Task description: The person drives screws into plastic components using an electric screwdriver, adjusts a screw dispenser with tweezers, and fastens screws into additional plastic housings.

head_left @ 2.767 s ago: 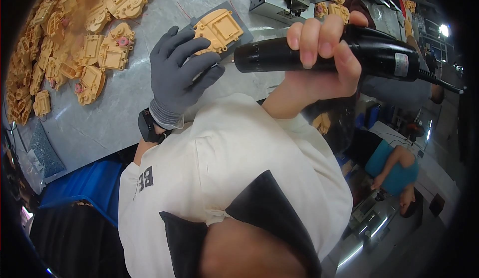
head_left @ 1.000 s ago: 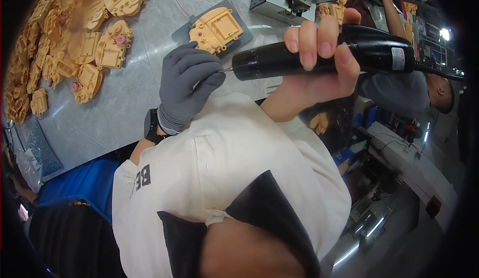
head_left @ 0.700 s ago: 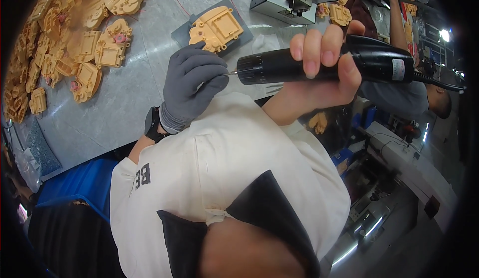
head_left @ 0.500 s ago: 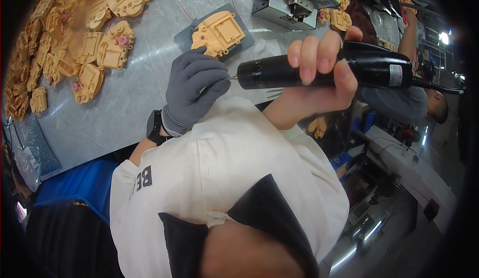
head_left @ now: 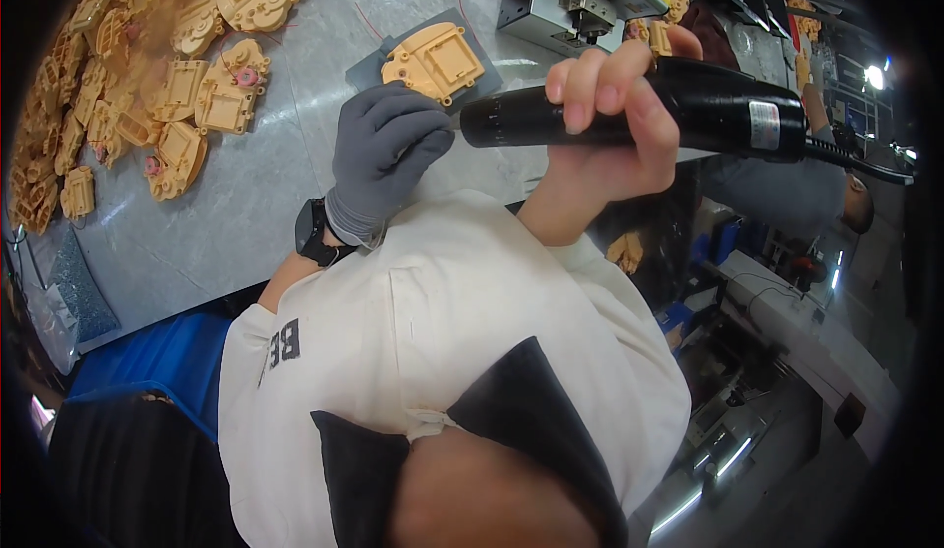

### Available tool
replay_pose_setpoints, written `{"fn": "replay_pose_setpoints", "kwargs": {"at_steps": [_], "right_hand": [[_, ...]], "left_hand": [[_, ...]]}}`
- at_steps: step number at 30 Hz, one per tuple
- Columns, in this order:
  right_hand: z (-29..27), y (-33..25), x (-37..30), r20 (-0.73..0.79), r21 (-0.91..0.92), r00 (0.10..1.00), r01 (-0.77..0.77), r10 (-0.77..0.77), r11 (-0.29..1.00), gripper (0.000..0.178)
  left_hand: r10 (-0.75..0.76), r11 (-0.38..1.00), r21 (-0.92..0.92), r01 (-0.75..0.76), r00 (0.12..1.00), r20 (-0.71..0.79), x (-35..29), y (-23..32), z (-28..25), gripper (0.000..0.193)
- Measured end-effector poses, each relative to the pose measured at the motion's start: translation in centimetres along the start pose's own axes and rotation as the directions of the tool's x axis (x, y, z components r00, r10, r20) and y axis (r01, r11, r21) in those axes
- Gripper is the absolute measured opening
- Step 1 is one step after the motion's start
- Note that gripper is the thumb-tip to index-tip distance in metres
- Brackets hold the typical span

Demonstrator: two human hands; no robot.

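Note:
My right hand [head_left: 624, 125] is bare and wraps round a black electric screwdriver [head_left: 723, 110], which lies nearly level with its nose to the left. My left hand [head_left: 388, 150], in a grey glove, has thumb and fingers pinched together at the screwdriver's tip. Those fingers cover the end of the bit, and whatever they pinch is hidden. Just beyond the left hand, a yellow-orange plastic casing [head_left: 438, 61] rests on a dark grey block [head_left: 367, 74]. Thin red wires rise near it.
Many similar casings [head_left: 231, 95] are heaped on the grey table [head_left: 261, 184] at the left. A boxy metal machine [head_left: 551, 7] stands at the far edge. The screwdriver's cord [head_left: 855, 162] runs off right, near another person [head_left: 777, 194]. A blue bin [head_left: 162, 361] stands below the table's left front.
The screwdriver has shifted slightly left and up, its nose closer to the gloved fingers, so less of the bit shows. My left hand has turned a little; the casing stays in place.

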State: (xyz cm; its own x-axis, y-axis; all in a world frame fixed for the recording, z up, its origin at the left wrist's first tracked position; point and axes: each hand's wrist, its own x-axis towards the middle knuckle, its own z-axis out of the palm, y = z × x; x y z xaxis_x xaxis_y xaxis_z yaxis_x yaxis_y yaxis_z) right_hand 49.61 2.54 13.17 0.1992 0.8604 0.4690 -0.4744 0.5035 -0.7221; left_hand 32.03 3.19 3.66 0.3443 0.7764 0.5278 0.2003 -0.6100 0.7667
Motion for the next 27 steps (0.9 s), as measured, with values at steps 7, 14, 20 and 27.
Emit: {"fn": "replay_pose_setpoints", "kwargs": {"at_steps": [7, 14, 20, 27], "right_hand": [[-0.1, 0.2, -0.1, -0.003, -0.034, 1.0, -0.021, 0.021, 0.999, 0.05], [0.1, -0.6, -0.2, -0.038, -0.05, 0.999, -0.003, 0.001, 0.999, 0.049], [-0.7, 0.6, 2.0, -0.239, -0.235, 0.953, 0.128, -0.185, 0.964, 0.047], [-1.2, 2.7, 1.9, -0.062, -0.401, 0.984, 0.126, -0.164, 0.907, 0.043]], "left_hand": [[0.009, 1.0, 0.018, -0.009, 0.999, 0.031, 0.1, -0.4, 0.0, 0.017], [-0.012, 1.0, 0.011, 0.012, 0.999, 0.032, 0.0, -0.3, -0.3, 0.041], [-0.125, 0.976, 0.171, 0.136, 0.989, -0.076, -0.1, -2.6, 0.5, 0.076], [-0.135, 0.955, 0.276, 0.109, 0.988, 0.077, -0.4, -4.8, 1.8, 0.066]]}}
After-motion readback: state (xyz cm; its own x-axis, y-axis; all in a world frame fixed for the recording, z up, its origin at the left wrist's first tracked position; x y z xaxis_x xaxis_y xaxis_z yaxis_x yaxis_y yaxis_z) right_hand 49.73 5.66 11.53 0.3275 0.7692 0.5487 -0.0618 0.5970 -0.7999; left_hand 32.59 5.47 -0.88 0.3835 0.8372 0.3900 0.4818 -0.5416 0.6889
